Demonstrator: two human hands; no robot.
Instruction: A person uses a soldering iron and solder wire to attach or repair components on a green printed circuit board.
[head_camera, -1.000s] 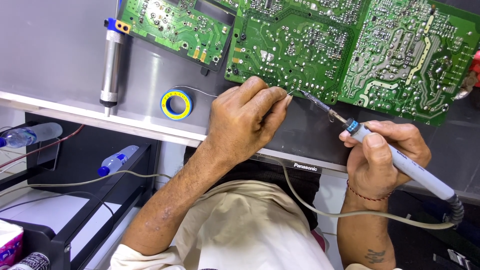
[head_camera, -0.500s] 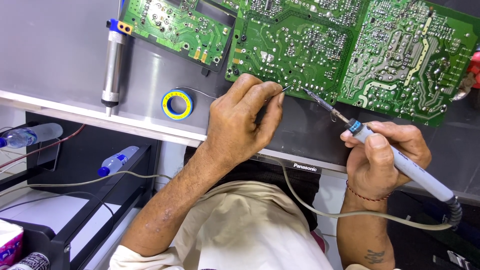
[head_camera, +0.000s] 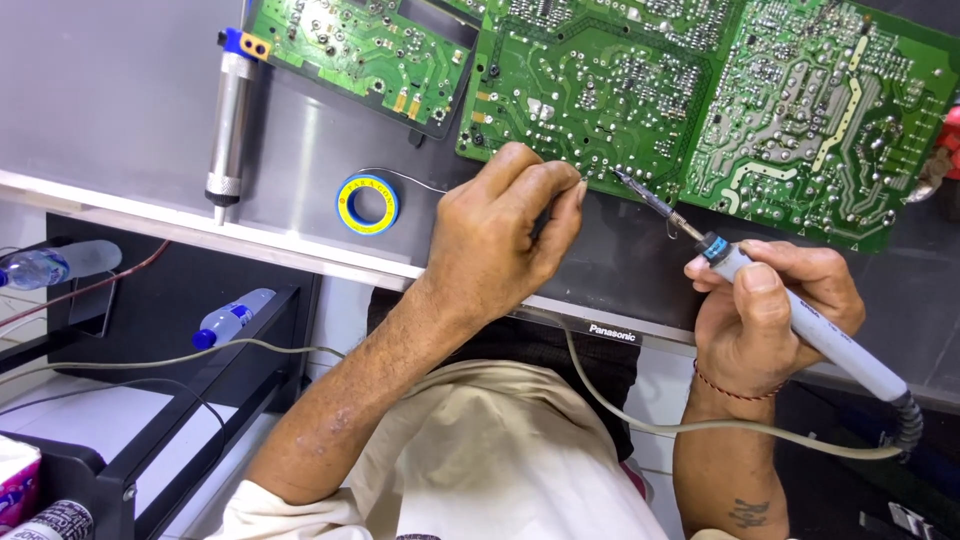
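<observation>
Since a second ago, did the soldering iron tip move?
Yes. The soldering iron tip slid left and up onto the green circuit board edge, closer to the left hand.

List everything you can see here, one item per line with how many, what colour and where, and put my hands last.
Circuit boards: three, green, across the top on the grey panel.
Soldering iron: one, pale grey, tip at the middle board's lower edge.
Desoldering pump: one, silver with blue cap, upper left.
Solder spool: one, blue and yellow, on the panel.
Water bottles: two, clear with blue caps, left shelves.
Left hand: pinching solder wire at the board.
Right hand: gripping the iron.
</observation>
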